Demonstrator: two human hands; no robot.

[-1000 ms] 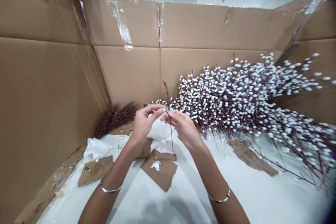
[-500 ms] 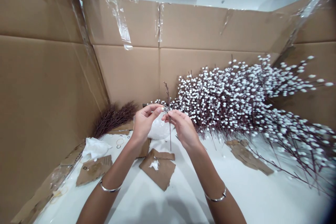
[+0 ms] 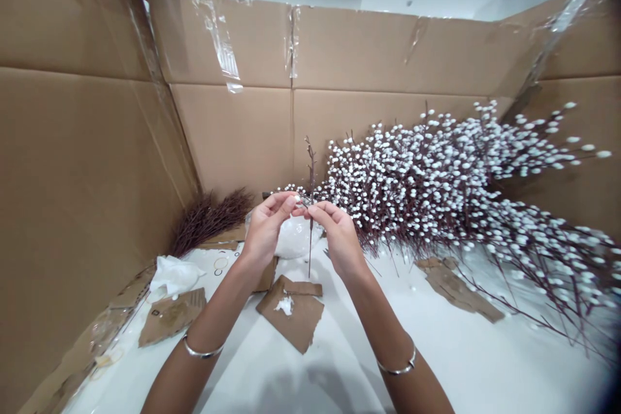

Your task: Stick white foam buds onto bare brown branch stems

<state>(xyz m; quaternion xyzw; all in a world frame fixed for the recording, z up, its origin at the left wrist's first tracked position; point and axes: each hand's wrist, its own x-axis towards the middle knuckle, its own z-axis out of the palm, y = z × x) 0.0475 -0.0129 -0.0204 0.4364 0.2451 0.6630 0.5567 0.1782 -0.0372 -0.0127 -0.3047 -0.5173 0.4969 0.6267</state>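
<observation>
Upright between my hands stands a thin brown artificial twig (image 3: 311,168) with short side shoots near its top. My right hand (image 3: 340,236) pinches it around mid-stem, and its lower end hangs free. Thumb and forefinger of my left hand (image 3: 262,228) close on a small white bud (image 3: 297,198) beside the stem. Whether the bud touches a shoot is too small to tell. Behind my fingers lies a clear plastic bag (image 3: 294,240) with whitish contents. Below them, a cardboard piece (image 3: 297,323) carries a white smear (image 3: 284,305).
White-budded branches (image 3: 412,174) are heaped on the right of the white table (image 3: 388,297). Bare brown twigs (image 3: 211,217) lie at back left. Crumpled white tissue (image 3: 175,275) and torn cardboard (image 3: 172,315) are at left, another cardboard strip (image 3: 458,288) at right. Cardboard walls (image 3: 233,136) surround the table.
The twig has risen slightly, and its tip stands higher than before. Both hands stay close together in nearly the same place, with the pinches kept.
</observation>
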